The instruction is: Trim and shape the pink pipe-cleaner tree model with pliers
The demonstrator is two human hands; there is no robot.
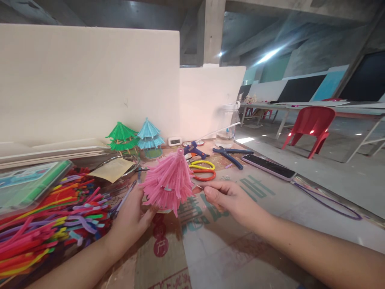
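A pink pipe-cleaner pavilion (170, 180) with a two-tiered roof is held up over the table. My left hand (132, 214) grips it from the left and below, thumb under its lower edge; the fingers behind it are partly hidden. My right hand (224, 196) is beside its right side, thumb and forefinger pinched on a thin pale stick (197, 186) whose tip points at the pink roof. Whether the tip touches the roof I cannot tell. Behind stand a green pavilion (122, 137) and a light blue pavilion (148, 136) of the same make.
Loose pipe cleaners (60, 224) and a plastic case (33, 186) lie at left. Beyond my hands are scissors (204, 172), a glue gun (195, 150), blue pliers (230, 155), a water bottle (226, 128) and a small white timer (175, 141). A phone (269, 166) rests by the right edge.
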